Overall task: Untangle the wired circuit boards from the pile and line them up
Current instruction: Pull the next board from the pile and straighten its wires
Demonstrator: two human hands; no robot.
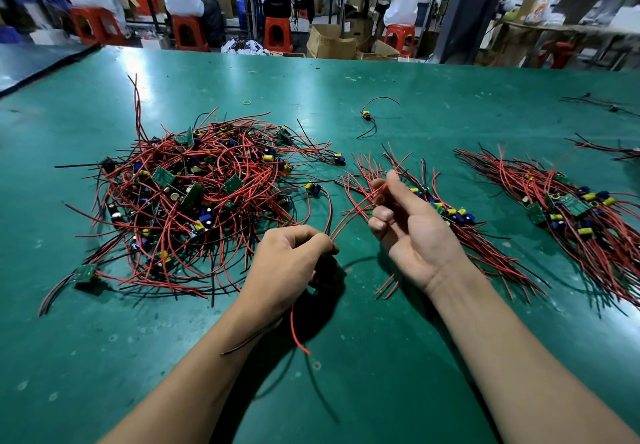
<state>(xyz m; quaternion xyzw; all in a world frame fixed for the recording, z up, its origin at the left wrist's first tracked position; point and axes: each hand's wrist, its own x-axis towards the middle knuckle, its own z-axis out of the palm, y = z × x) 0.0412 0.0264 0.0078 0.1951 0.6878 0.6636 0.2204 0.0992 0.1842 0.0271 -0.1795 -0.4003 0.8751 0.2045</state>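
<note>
On green table [381, 357], between tangled pile [194, 201] and lined rows [571, 211]: left hand [294, 256] clamps wires [294, 326], right hand [412, 225] pinches red wire [349, 214]. Probably light, floppy, snag-prone; grip near root, not tip.

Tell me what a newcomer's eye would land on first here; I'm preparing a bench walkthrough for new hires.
A tangled pile of red- and black-wired circuit boards sprawls across the left of the green table. At centre, the left hand and right hand hold red wires stretched between them. One lined-up row lies just behind the right hand, and a second row lies at far right.
</note>
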